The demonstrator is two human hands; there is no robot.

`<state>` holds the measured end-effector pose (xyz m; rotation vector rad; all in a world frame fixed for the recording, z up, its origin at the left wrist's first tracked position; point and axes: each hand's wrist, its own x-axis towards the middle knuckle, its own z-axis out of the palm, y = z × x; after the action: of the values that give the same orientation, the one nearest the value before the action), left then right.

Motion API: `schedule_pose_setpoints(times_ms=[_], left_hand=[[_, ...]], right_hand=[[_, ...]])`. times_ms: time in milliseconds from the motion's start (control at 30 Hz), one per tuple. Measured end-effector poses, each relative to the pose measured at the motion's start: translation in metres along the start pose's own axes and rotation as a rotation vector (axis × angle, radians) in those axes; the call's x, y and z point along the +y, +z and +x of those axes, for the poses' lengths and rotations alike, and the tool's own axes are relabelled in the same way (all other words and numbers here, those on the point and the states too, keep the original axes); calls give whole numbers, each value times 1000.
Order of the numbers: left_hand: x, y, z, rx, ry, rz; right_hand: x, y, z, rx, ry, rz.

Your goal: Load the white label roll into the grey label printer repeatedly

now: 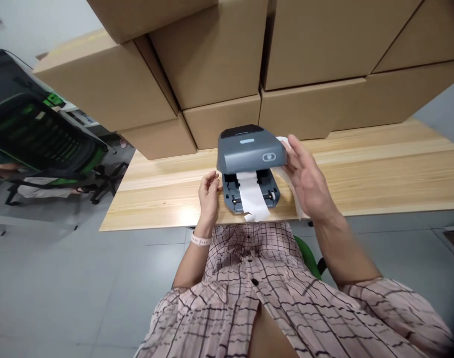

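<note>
A grey label printer [251, 161] stands near the table's front edge with its lid raised. From its inside a white paper strip [253, 196] runs out over the front, its end torn and curled. My left hand [209, 194] rests at the printer's left side, fingers loosely bent and apart, with nothing seen in them. Beside the lid's right side is my right hand [307, 181], fingers extended and the tips at the lid's edge. More white paper [284, 174] shows between that hand and the printer, partly hidden.
Cardboard boxes [219, 64] are stacked along the back of the wooden table [391, 174]. At the left, a black and green office chair [44, 134] stands on the grey floor, with part of another person [44, 189] beyond it. A green seat [307, 256] shows beneath me.
</note>
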<state>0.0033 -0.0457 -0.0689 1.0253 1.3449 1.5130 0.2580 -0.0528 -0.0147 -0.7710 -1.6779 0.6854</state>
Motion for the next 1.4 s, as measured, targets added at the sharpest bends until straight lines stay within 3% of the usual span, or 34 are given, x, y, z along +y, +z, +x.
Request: schedule_pose_setpoints(times_ms=[133,267,400,600,700,833,900,967,1033,1133,1400], left_hand=[[3,12,27,-122,-33,-5],[5,20,39,-221,30,6],[6,26,42,-198,41,62],[4,30,45,-171,97,146],[5,30,43,-177,106,152],[11,27,42,-149,98,316],[15,26,43,-144,105,436],[19,25,44,-154,141,530],[20,24,44,-170,165,572],[19,22,43,-188,156,526],[18,15,39,-276,269,563]], right_hand=[[3,-8,49,16,-42,-101],[20,4,93,114,-105,-209],[47,15,133,130,-151,-288],[81,10,184,72,-139,-275],[69,6,173,36,-124,-314],[39,10,115,114,-191,-393],[34,16,87,-41,-184,-396],[36,23,72,-310,-166,-445],[43,29,69,-533,-172,-521],[52,32,78,-718,-183,-582],[50,17,98,-865,-123,-351]])
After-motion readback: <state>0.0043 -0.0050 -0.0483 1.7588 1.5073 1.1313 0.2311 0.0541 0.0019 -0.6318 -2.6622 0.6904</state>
